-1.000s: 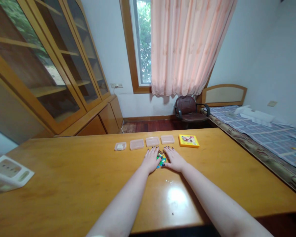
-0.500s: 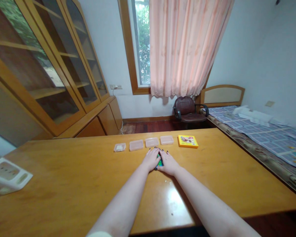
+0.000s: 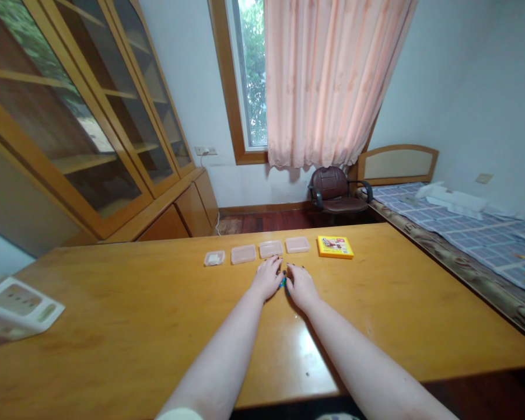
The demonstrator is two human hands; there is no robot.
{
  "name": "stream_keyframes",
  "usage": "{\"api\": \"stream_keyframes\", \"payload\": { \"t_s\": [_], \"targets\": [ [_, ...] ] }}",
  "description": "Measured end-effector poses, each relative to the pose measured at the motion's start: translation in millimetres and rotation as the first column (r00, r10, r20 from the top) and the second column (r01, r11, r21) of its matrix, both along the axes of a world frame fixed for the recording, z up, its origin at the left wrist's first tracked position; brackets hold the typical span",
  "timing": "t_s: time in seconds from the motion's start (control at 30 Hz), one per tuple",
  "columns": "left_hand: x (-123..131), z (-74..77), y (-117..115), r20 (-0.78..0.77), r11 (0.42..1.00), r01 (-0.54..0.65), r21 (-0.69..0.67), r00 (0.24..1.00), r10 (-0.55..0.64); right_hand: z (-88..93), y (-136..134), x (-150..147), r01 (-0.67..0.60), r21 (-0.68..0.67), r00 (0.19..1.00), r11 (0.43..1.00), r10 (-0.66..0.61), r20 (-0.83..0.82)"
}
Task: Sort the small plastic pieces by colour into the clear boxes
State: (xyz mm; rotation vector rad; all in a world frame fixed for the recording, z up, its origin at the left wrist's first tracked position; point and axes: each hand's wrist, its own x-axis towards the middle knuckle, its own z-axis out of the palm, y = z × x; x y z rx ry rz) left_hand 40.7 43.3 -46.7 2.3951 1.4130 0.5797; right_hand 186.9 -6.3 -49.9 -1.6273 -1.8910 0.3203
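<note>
My left hand (image 3: 268,279) rests palm down near the middle of the wooden table (image 3: 135,315). Its fingers are curved forward over the tabletop, and the thumb lies against a small blue and green thing (image 3: 282,283) that shows in the gap between my hands. Close on the other side, my right hand (image 3: 303,286) is curled with its thumb and fingertips toward the same thing. Most of that thing is hidden under the hands, so its kind cannot be told. Just beyond the fingers stand shallow clear plastic boxes (image 3: 270,249) in a row.
The leftmost small box (image 3: 214,258) holds something white. Right of the row lies a yellow printed box (image 3: 335,247). A white plastic object (image 3: 21,306) sits at the table's left edge. Beyond the table are a cabinet (image 3: 157,192), a brown chair (image 3: 335,192) and a bed (image 3: 459,216).
My hands, earlier together with fingertips meeting around the blue and green thing, are now slightly apart and more curled. Less of its green shows. The view has shifted a little.
</note>
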Motion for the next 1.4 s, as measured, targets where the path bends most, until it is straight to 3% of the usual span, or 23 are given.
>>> {"api": "stream_keyframes", "payload": {
  "t_s": [0.13,0.37,0.5,0.6,0.8,1.1,1.2,1.3,1.4],
  "targets": [
    [4,-0.9,5,-0.054,0.999,0.021,-0.035,0.998,-0.023,1.4,0,4,0.047,-0.029,0.998,0.998,-0.046,0.039],
    [0,1.0,-2,0.093,0.995,0.081,-0.053,0.993,-0.076,7.1,-9,4,-0.271,-0.058,0.961,0.961,0.273,0.042],
    [-16,3.0,-15,0.116,0.983,0.124,-0.135,0.987,-0.109,3.1,-11,4,-0.246,-0.080,0.962,0.966,0.254,0.101],
    [-31,0.5,-27,0.049,0.974,0.128,-0.188,0.991,-0.121,-2.2,-11,2,-0.192,-0.100,0.964,0.976,0.207,0.165],
    [-28,-1.2,-39,-0.062,0.988,0.090,-0.129,0.993,-0.099,-7.8,-7,-8,-0.293,-0.091,0.936,0.952,0.305,0.177],
    [-18,-0.1,-33,0.045,0.998,0.023,-0.057,0.999,-0.020,-11.1,10,-12,-0.219,-0.030,0.972,0.975,0.216,-0.089],
    [-20,-4.3,-34,0.022,1.000,-0.018,-0.010,1.000,0.019,-4.9,6,-11,-0.135,-0.005,0.991,0.991,0.135,-0.007],
    [-20,-6.7,-34,-0.070,0.999,-0.039,-0.011,0.997,0.038,-3.1,-3,-10,0.027,-0.078,0.987,0.997,-0.015,0.159],
    [-19,-7.3,-32,-0.117,0.999,0.032,-0.042,0.992,-0.037,-5.0,-9,-13,0.044,-0.172,0.966,0.984,0.002,0.259]
  ]
}}
